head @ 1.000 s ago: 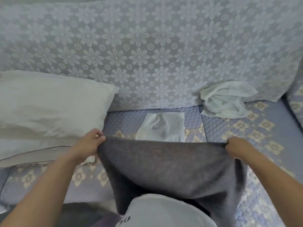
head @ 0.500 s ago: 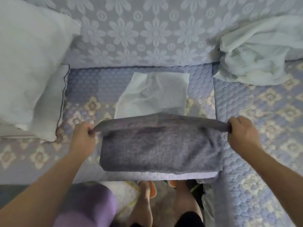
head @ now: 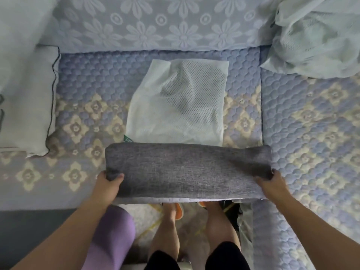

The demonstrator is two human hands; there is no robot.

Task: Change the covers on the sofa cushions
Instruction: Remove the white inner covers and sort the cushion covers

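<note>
Gripping the folded grey cover point(head: 187, 168) at both ends, left hand point(head: 109, 184) and right hand point(head: 272, 184).

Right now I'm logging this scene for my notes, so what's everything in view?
grey cover: 1, grey, folded on the seat's front edge
mesh bag: 1, white, on the seat behind the cover
pillow: 1, white, at left on the seat
crumpled cloth: 1, pale, top right
sofa seat: 1, quilted lilac and cream
backrest: 1, flowered lilac
purple thing: 1, on the floor
left hand: grips the cover's left end
right hand: grips its right end
legs: 2, bare
</note>
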